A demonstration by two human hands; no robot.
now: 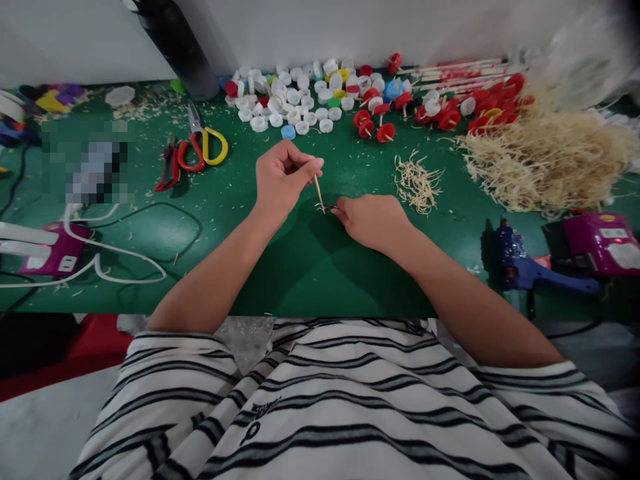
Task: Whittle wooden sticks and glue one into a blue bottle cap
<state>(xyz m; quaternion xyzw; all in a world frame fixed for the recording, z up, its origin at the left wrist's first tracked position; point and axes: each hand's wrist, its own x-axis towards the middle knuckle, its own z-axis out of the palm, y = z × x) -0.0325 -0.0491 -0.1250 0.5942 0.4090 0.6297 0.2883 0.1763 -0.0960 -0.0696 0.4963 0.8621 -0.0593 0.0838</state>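
Note:
Above the middle of the table, my left hand (281, 179) pinches the top of a thin wooden stick (319, 190), which slants downward. A few short pale strands (321, 209) stick out around its lower tip. Close by on the right, my right hand (376, 221) is closed, thumb and forefinger pressed together beside that tip. Whatever lies between those fingertips is too small to make out. A small heap of pale dry strands (418, 184) lies past my right hand, and a larger tangled pile (555, 160) of the same stuff sits farther right.
Bottle caps (295, 99) and red cap pieces on sticks (385, 132) line the back. Scissors (203, 143) and red-handled cutters (171, 167) lie left, near a black bottle (175, 47) and cables (120, 250). A blue glue gun (525, 263) and purple power box (603, 241) stand right.

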